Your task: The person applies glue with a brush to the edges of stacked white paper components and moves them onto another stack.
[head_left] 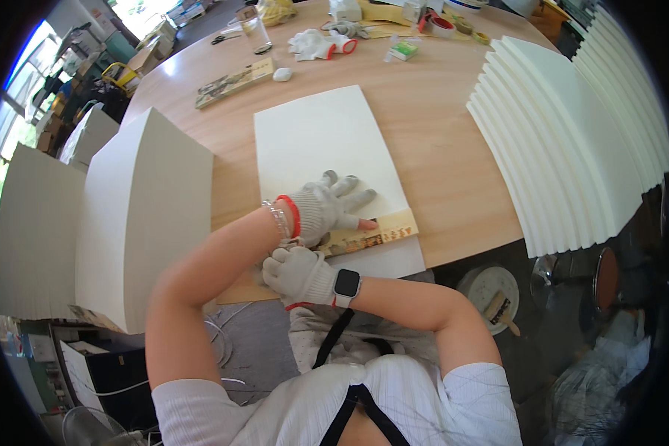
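Observation:
A white sheet or thin stack of sheets [320, 126] lies on the table in front of me. Across its near end runs a cream printed strip [394, 227]. My left hand [327, 206], in a white knit glove with red cuff, is spread flat on the sheet; its bare thumb tip presses the strip. Below that wrist, my right hand [297, 272], gloved too, is curled closed near the strip's left end. Whatever its fingers grip is hidden. A smartwatch [347, 284] is on my right wrist.
Tall white paper stacks [167, 163] stand left; fanned white stacks [565, 141] stand right. Further back lie a pile of printed strips [234, 83], a white lump [282, 74], spare gloves [312, 44] and tape rolls [442, 27]. A brush [500, 311] rests on a bucket [474, 284] below.

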A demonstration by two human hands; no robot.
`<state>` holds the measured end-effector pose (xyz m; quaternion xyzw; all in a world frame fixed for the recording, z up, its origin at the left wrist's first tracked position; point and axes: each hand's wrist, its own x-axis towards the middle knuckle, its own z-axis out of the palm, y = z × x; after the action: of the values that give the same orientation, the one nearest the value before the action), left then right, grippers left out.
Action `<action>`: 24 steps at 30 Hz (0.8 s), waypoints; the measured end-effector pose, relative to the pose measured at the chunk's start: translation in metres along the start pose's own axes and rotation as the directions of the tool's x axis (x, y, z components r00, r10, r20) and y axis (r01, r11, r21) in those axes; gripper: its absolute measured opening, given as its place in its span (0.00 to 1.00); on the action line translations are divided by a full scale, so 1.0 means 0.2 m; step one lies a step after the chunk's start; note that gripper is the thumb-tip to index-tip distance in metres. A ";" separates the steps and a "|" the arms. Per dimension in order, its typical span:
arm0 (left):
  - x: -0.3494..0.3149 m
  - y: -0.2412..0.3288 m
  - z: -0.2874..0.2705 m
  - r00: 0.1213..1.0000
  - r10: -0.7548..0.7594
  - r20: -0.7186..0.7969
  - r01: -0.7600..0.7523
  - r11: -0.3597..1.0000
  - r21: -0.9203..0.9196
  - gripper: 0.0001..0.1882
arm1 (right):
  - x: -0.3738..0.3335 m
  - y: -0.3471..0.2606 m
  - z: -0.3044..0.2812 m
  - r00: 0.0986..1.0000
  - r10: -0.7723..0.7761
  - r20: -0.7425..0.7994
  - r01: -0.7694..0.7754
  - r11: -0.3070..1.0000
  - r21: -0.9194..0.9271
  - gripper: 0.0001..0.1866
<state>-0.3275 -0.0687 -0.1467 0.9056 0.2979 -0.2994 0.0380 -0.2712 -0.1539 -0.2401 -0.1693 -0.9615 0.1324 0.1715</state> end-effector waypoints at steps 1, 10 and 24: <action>0.06 -0.01 0.03 1.000 0.007 0.008 -0.007 1.000 0.031 0.54 | -0.03 0.05 -0.09 0.997 -0.038 0.074 0.037 0.999 0.008 0.13; -0.06 0.07 -0.11 0.999 0.008 0.052 -0.013 0.995 0.098 0.53 | -1.08 0.78 -0.74 0.713 0.539 -0.447 -0.695 0.626 -0.354 0.17; -0.20 0.64 0.54 0.942 -0.322 -0.098 -0.319 -0.947 0.047 0.24 | -0.49 0.88 -0.46 0.684 0.665 0.301 -0.356 -0.055 0.933 0.21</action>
<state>-0.3377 -0.2210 -0.2272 -0.0131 -0.2493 -0.4474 -0.8588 -0.1013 -0.0123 -0.2393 -0.3876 -0.4823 0.7299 0.2905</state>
